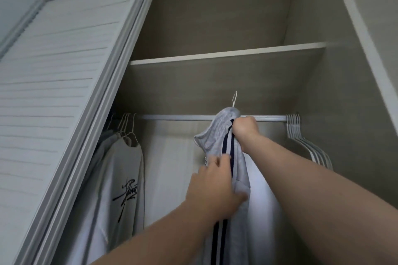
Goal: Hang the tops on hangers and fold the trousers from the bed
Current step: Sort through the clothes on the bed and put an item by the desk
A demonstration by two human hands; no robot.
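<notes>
Here, the right hand (245, 129) is clenched round the bunched shoulder of the grey striped top (217, 135), level with the rod (172, 117); the left hand (213, 183) lies lower on the fabric beside the dark stripes, fingers stretched out, though blur hides whether it pinches the cloth; the top hangs down between both forearms; its white hanger hook (234, 98) pokes up above the rod; hung white tops (125, 168) crowd the rod's left end, empty white hangers (305, 142) its right; a shelf (226, 55) runs above.
</notes>
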